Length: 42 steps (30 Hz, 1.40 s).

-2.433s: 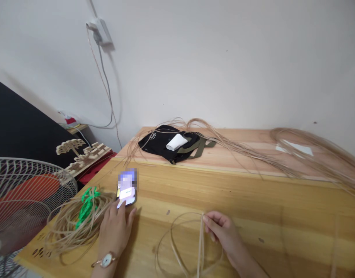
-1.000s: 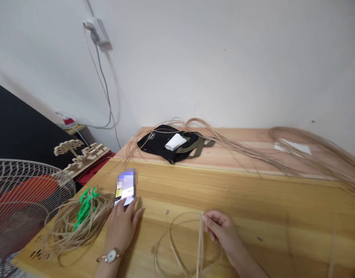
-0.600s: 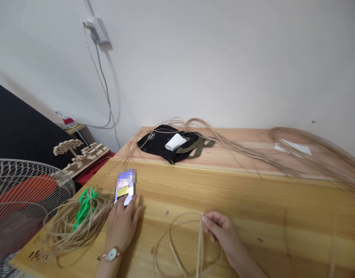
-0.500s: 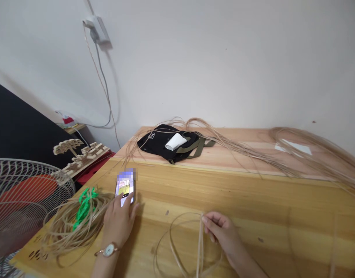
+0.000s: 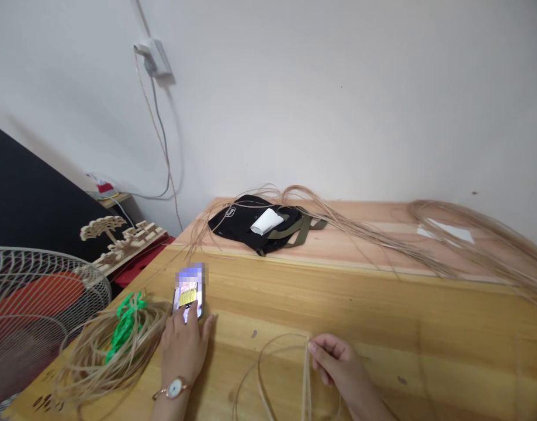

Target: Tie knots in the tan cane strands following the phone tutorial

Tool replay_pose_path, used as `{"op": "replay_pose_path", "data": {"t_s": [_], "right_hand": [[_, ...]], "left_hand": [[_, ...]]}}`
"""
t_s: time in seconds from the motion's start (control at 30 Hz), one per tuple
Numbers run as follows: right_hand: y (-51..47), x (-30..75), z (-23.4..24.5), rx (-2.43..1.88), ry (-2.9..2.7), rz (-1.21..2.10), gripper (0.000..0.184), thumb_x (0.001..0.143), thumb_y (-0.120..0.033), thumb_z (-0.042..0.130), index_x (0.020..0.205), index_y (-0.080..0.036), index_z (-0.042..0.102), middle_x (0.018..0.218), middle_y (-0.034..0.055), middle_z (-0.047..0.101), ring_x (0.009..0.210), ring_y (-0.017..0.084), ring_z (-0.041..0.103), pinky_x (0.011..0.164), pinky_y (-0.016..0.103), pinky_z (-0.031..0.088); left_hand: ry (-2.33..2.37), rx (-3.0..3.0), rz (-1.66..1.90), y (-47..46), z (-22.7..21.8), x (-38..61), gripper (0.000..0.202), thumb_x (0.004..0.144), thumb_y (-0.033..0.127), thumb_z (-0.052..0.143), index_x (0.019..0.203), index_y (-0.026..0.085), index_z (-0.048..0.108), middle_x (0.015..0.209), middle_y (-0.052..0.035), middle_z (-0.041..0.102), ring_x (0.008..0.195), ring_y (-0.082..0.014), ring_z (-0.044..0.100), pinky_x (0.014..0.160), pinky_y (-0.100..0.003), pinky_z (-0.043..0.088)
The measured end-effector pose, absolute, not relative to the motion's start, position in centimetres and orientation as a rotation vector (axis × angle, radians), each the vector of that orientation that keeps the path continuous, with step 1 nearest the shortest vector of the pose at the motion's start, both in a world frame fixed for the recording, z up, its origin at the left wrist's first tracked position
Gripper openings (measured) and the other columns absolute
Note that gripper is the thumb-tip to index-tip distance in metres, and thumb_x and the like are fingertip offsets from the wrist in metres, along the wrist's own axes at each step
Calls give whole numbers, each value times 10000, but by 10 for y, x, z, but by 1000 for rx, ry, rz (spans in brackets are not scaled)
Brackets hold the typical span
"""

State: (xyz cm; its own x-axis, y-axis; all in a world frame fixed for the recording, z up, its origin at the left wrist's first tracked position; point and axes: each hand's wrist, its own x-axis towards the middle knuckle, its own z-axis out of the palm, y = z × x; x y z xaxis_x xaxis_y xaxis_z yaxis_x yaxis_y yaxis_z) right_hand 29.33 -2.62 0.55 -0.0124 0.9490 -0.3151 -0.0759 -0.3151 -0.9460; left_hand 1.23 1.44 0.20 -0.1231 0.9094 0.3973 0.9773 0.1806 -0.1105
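My left hand [image 5: 184,345], with a watch [image 5: 174,388] on its wrist, rests on the table with the fingers spread. Its fingertips lie on the lower part of a lit phone [image 5: 188,295]. Part of the phone's screen is pixelated. My right hand [image 5: 336,359] pinches thin tan cane strips [image 5: 307,374] between thumb and fingers. From that pinch the strips hang down and curve left in loose loops, running out of the bottom of the view. Left of my left hand lies a coil of tan strips [image 5: 93,368] tied with green plastic ribbon [image 5: 124,328].
A black bag [image 5: 237,228] with a white crumpled paper [image 5: 267,222] lies at the table's back. Long strip bundles [image 5: 364,225] stretch along the rear board. A fan [image 5: 40,316] stands at left, near a wooden model [image 5: 128,242]. Cables hang from a wall socket [image 5: 159,61].
The view has tilted slightly upward, so most things sit lower in the picture. My left fingers have shifted a little on the phone; my right hand keeps its pinch on the strips.
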Motion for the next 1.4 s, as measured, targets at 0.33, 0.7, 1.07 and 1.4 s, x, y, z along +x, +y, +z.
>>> {"op": "replay_pose_path", "data": {"t_s": [0.33, 0.7, 1.07, 1.4], "right_hand": [[-24, 293, -7, -1399, -1030, 1490, 362, 630, -492, 583, 644, -133, 543, 470, -45, 480, 331, 26, 331, 342, 158, 222], [-24, 294, -10, -1384, -1048, 1496, 359, 649, -487, 570, 661, -129, 539, 479, -42, 485, 332, 25, 332, 344, 159, 232], [-24, 295, -9, -1398, -1056, 1501, 344, 662, -474, 563, 668, -130, 544, 482, -45, 483, 345, 25, 332, 355, 160, 228], [-25, 293, -3, -1420, -1036, 1480, 361, 630, -496, 574, 638, -137, 535, 476, -45, 480, 340, 30, 331, 354, 163, 223]], "left_hand": [[-2095, -1783, -305, 13, 0, 14, 411, 802, 399, 398, 1074, 112, 511, 1041, -145, 517, 955, -269, 468, 777, -365, 389], [-1976, -1926, -412, 15, -6, 9, 451, 780, 418, 408, 1107, 127, 514, 1133, -126, 508, 1091, -295, 382, 895, -416, 325], [-1925, -1939, -490, 16, -3, 10, 405, 804, 387, 379, 1091, 135, 515, 1148, -151, 472, 1079, -295, 397, 846, -423, 363], [-2012, -1702, -489, 11, 6, 9, 310, 798, 283, 397, 1020, 108, 525, 1033, -152, 498, 939, -270, 469, 731, -368, 408]]}}
